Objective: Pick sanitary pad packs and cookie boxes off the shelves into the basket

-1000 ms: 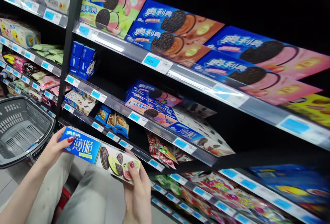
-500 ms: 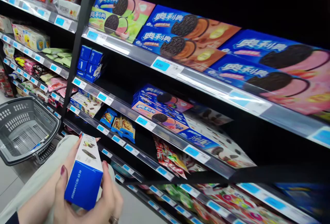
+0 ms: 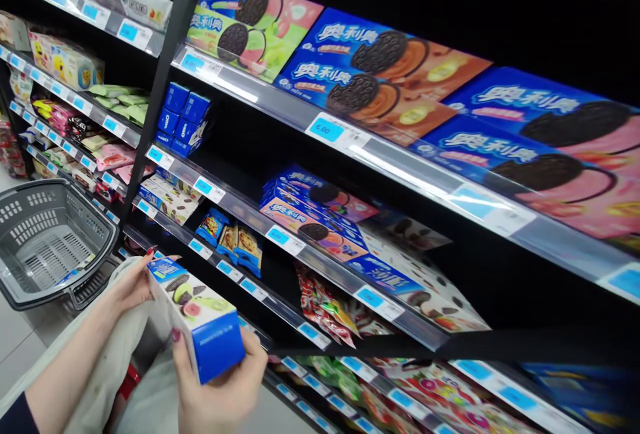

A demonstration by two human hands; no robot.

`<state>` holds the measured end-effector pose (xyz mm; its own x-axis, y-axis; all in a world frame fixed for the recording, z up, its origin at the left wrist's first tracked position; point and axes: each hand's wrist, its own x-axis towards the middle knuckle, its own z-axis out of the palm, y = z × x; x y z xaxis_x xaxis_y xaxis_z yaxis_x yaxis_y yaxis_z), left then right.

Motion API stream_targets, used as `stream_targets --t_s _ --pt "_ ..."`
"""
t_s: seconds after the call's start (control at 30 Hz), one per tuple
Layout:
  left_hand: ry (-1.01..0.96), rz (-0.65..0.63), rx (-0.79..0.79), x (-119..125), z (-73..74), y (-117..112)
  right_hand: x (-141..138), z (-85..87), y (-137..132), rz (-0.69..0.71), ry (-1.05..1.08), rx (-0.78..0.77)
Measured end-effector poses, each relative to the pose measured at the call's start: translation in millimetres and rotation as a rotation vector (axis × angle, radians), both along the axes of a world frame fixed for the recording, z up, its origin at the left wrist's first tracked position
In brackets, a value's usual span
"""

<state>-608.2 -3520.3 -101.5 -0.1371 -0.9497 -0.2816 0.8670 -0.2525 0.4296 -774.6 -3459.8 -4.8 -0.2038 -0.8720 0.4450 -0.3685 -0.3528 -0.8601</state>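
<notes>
Between my two hands is a blue and white cookie box (image 3: 200,314), with cookies and cut fruit pictured on its upper face. My left hand (image 3: 135,282) pinches the far end, part of its fingers hidden behind the carton. Around the near blue end wraps my right hand (image 3: 220,381), thumb on the left side and fingers on the right. The box is tilted above my lap, apart from the shelves. A similar white and blue cookie box (image 3: 420,287) lies on the middle shelf.
A grey shopping basket (image 3: 15,291) stands at the left on the floor. Shelves with price-tagged edges (image 3: 240,94) run along the right, holding blue Oreo boxes (image 3: 345,81), snack packs (image 3: 230,241) and bagged sweets (image 3: 327,307).
Both hands have turned the box, so its picture face and long side show more. The near end has shifted right. My view has moved slightly.
</notes>
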Motion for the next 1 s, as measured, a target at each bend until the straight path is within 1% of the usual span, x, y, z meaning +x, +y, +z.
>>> stream_targets --t_s 0.07,0.13,0.27,0.37,0.47,0.63,0.7,0.77,0.8,0.83,0.9,0.97,1.0 --pt "-0.034 0.034 -0.070 0.6 -2.3 0.1 6.0 -4.4 5.3 -0.079 -0.084 0.008" --pt "-0.082 0.054 -0.091 -4.5 -1.3 0.7 15.0 -5.1 11.2 -0.110 -0.101 -0.063" --pt "-0.179 0.051 -0.046 -17.4 4.3 3.7 30.4 -2.2 19.1 -0.168 -0.051 -0.194" --pt "-0.220 0.022 -0.029 -19.2 6.8 5.7 36.3 -0.5 22.1 -0.185 -0.029 -0.256" --pt "-0.226 -0.016 -0.056 -16.0 7.3 6.5 39.9 2.0 25.3 -0.200 -0.046 -0.224" --pt "-0.197 -0.036 -0.101 -16.0 6.1 4.3 39.5 4.4 30.6 -0.175 -0.037 -0.142" --pt "-0.224 0.030 -0.102 -15.4 7.2 2.3 29.9 -0.3 27.9 -0.143 -0.030 -0.156" --pt "-0.255 0.149 -0.100 -9.8 12.0 1.6 10.6 -9.3 18.4 -0.074 -0.048 -0.168" --pt "-0.283 0.222 -0.112 -4.6 16.4 2.6 -2.3 -14.9 10.5 -0.030 -0.077 -0.147" --pt "-0.325 0.294 -0.133 1.8 22.1 4.8 -16.7 -20.5 0.7 0.013 -0.125 -0.094" --pt "-0.458 0.400 -0.190 16.6 36.9 12.6 -46.1 -30.7 -22.9 0.123 -0.253 0.092" --pt "-0.619 0.441 -0.237 29.3 53.7 23.5 -70.3 -37.8 -46.6 0.278 -0.363 0.242" --pt "-0.682 0.435 -0.253 33.6 61.5 29.2 -78.7 -40.1 -56.5 0.327 -0.409 0.280"
